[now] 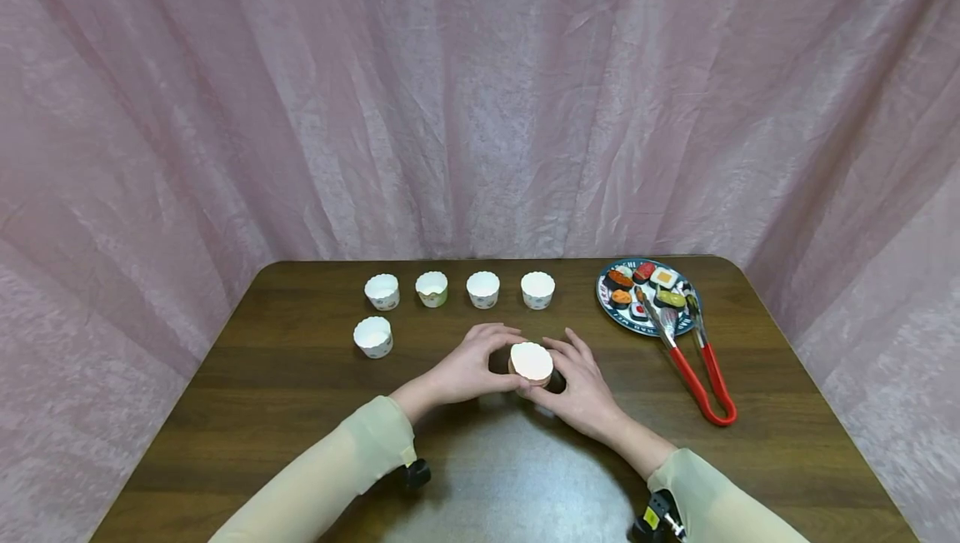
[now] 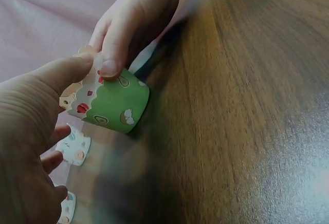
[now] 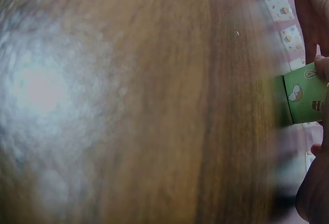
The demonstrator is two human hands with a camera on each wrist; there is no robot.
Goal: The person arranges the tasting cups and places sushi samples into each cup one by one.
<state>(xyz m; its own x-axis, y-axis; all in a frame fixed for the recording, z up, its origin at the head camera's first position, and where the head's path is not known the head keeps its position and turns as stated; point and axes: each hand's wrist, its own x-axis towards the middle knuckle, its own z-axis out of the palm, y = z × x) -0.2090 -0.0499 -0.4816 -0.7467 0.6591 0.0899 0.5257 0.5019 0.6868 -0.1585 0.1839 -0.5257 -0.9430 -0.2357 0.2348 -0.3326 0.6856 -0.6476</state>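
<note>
On my head feed I see the left hand (image 1: 474,366) and the right hand (image 1: 581,389) meeting on a scallop-rimmed paper cup (image 1: 531,361), thumbs on the near side, fingers curved loosely about its round wall; both grip it, mouth up, between them. Beyond and to the left of the left hand stand five more flared paper cups (image 1: 482,289), white inside with scalloped rims, four in a row and one nearer. Past the right hand, to its right, lies a round, blue-rimmed plate (image 1: 617,318) of sushi-shaped pieces (image 1: 663,277), and across it the metal tips of tongs (image 1: 687,376), whose smooth red handles bend round towards me. Under the hands runs a dark wood-grained table (image 1: 285,393); behind everything hangs a crushed, velvety pink curtain (image 1: 480,110). My left wrist feed shows the held cup's green wall printed with small pictures, pale scalloped paper with red motifs layered at its mouth; the right thumb presses the wall and the left thumb the rim. My right wrist feed catches only the cup's green side and parts of both hands at the edge, over blurred, shiny grain; I cannot tell whether its base touches the table.
</note>
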